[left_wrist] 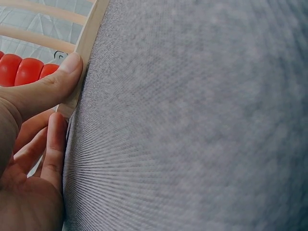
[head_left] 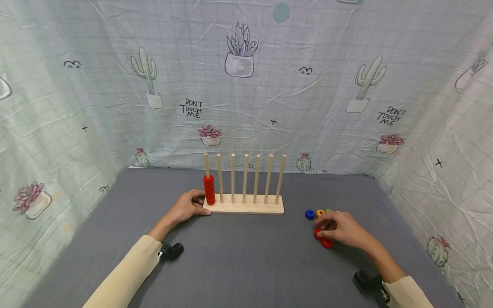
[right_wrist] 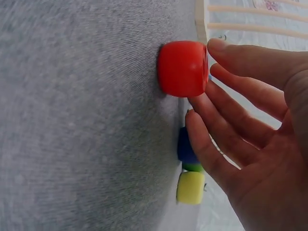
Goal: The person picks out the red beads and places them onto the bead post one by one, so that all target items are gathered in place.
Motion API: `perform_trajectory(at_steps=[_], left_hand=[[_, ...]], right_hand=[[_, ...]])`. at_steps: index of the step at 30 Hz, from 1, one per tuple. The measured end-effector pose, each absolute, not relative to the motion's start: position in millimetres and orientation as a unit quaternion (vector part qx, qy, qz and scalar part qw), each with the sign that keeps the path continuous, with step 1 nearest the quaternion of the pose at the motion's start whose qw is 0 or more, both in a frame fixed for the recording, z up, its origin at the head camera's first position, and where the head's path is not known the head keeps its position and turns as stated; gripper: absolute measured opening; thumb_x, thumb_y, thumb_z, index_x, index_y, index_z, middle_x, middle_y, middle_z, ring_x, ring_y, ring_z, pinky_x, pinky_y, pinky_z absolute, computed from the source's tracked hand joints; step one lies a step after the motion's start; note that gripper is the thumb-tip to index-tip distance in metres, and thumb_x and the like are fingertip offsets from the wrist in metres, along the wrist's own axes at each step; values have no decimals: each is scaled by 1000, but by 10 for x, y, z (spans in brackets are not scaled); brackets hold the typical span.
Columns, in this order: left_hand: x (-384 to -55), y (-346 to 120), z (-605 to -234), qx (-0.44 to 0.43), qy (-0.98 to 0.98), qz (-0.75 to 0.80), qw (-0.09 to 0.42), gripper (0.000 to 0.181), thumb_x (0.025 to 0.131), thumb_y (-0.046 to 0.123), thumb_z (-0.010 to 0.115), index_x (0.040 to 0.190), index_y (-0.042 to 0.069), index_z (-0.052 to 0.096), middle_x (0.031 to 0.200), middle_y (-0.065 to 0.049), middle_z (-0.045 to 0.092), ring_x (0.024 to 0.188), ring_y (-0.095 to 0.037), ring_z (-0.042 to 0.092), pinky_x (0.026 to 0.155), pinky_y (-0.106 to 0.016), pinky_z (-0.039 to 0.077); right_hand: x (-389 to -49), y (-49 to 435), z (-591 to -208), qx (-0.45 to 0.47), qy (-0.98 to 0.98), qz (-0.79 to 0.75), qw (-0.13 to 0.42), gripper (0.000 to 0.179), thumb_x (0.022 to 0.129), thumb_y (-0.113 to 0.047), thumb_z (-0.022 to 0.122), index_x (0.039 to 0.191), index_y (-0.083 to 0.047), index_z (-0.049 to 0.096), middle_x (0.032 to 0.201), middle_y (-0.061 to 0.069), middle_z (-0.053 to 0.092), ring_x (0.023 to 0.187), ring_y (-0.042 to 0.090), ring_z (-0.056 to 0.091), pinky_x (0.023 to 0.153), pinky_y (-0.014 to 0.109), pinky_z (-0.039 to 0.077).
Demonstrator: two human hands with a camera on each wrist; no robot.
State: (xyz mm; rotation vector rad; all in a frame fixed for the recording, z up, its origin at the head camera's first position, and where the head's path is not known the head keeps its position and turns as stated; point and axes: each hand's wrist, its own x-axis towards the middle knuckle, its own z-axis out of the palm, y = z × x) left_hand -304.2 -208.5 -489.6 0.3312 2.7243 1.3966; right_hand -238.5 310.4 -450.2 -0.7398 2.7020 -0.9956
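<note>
In the head view, a wooden peg stand point(head_left: 246, 208) has a row of upright pegs, and several red beads point(head_left: 209, 190) are stacked on its leftmost peg. My left hand point(head_left: 189, 204) grips the left end of the base, its thumb point(left_wrist: 71, 65) along the front edge. To the right, my right hand point(head_left: 340, 228) reaches over loose beads with thumb and fingers apart. One red bead point(head_left: 317, 234) lies under its fingertips, partly covered. A nearer red bead point(head_left: 327, 243) lies on the cloth, and the right wrist view shows this red bead point(right_wrist: 183, 69) beside the thumb.
Beyond the right hand lie a blue bead point(head_left: 310, 214), a yellow bead point(head_left: 320, 213) and a green bead point(head_left: 328, 210), partly hidden. Grey cloth point(head_left: 246, 261) covers the table. A printed curtain point(head_left: 246, 98) hangs behind and at both sides.
</note>
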Motion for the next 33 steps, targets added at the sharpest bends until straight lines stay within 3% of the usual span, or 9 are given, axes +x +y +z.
perform_trajectory(at_steps=[18,27,33], left_hand=[[-3038,-2076,-4926,103,885,454,31,74,76,16,93,138,-6,60,130,-22,63,105,-28,67,85,-32,55],[-3026,-2077,-4911,104,883,456,31,73,77,15,93,138,-6,59,134,-23,62,107,-30,67,85,-32,55],[-3028,-2072,-4896,106,884,455,31,73,77,15,92,139,-6,59,135,-23,61,106,-29,67,85,-32,55]], right_hand=[[-2354,3097,-4503,-250,905,-329,97,25,88,-22,83,107,-8,76,93,-1,75,78,3,67,65,24,55],[-2397,3043,-4440,-266,905,-325,62,21,88,-17,82,107,-8,77,91,-2,74,75,3,67,64,24,55],[-2444,2911,-4368,-269,912,-308,45,18,89,-16,81,107,-13,77,99,-2,73,83,5,69,71,26,58]])
